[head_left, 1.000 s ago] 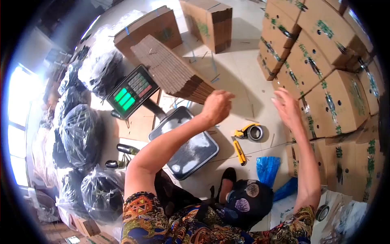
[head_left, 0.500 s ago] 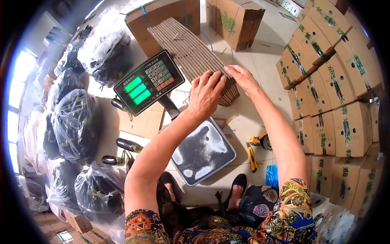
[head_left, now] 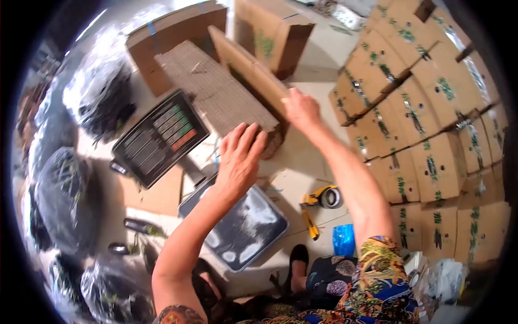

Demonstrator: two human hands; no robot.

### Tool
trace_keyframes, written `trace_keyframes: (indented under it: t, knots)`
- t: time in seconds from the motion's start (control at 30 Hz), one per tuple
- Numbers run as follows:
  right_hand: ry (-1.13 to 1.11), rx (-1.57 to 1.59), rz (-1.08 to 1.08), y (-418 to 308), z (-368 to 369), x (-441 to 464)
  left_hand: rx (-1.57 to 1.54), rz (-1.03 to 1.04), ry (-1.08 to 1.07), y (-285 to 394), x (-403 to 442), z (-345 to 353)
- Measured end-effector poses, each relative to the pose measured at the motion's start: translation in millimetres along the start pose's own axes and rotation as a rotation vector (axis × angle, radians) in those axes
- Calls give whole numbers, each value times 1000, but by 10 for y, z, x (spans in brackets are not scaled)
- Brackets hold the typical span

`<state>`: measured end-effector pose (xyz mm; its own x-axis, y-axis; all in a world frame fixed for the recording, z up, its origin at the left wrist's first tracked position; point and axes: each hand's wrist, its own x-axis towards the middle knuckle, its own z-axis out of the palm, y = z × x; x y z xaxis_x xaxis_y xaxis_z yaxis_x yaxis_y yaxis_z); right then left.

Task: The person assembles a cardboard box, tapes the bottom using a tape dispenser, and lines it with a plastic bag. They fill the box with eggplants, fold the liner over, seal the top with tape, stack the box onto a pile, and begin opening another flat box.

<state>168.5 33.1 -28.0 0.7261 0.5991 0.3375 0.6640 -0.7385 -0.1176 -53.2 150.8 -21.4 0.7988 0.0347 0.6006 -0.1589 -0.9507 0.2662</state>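
Observation:
A stack of flattened cardboard boxes stands on edge beyond the scale, its ridged top edges facing up. My right hand is closed on the near end of one flat cardboard box, which stands slightly apart from the stack's right side. The fingers of my left hand lie spread on the near end of the stack, holding nothing. Under my left forearm is the scale's platform, dark with whitish smears. Its display and keypad tilt up to the left of the stack.
Packed cartons are piled along the right. Plastic bags of eggplants line the left, with loose eggplants near the scale. A tape dispenser, a yellow cutter and a blue packet lie on the floor. More cardboard bundles stand behind.
My right hand has pulled one flat box up and rightward from the stack. My left hand stays at the stack's near end. The view has shifted, and the display's green panels now look dark.

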Motion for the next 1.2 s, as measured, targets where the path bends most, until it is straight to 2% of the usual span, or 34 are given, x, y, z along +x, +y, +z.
trace_keyframes:
  t: [0.03,0.13,0.17,0.2,0.27,0.3,0.37,0.47,0.57,0.67,0.73,0.8,0.9,0.97,1.03,1.1,1.2]
  knots:
    - [-93,27,80,-31,-77,41,-9,0,-9,26,15,-50]
    - [-300,96,141,-38,-523,-129,-192,-34,-22,98,54,-203]
    - [-429,151,216,-82,-822,-287,-267,-49,-11,112,75,-265]
    - [-489,144,160,45,-908,-530,-289,-44,-7,125,94,-353]
    - [-680,168,195,-30,-1495,-1064,-326,-53,29,175,140,-525]
    - [-683,95,181,-18,-1579,-1352,-360,-49,65,231,172,-630]
    - [-756,44,286,-115,-1750,-1612,-415,-74,58,345,183,-766]
    - [-503,191,387,247,-1195,-1579,-547,-90,-11,549,182,-937]
    - [-440,323,554,544,-814,-1527,-571,-34,-64,723,109,-1123]
    - [-262,419,599,358,-1386,-1851,-556,-34,-181,708,-81,-1426]
    - [-221,527,509,333,-1847,-2293,-628,-187,-260,646,-255,-1648]
    - [-128,846,476,-93,-2639,-2762,-628,-344,-382,545,-440,-1877]
    - [-61,809,452,-645,-3469,-3313,-955,-526,-333,204,-772,-1831]
    - [-152,569,265,-656,-3750,-3709,-966,-587,-246,290,-848,-1970]
    - [-198,577,203,-947,-3949,-3928,-994,-626,-174,432,-871,-2117]
    - [-215,552,101,-1157,-3925,-4034,-1005,-620,-42,606,-861,-2267]
    - [-295,609,-27,-1295,-3482,-3938,-1063,-687,58,640,-841,-2360]
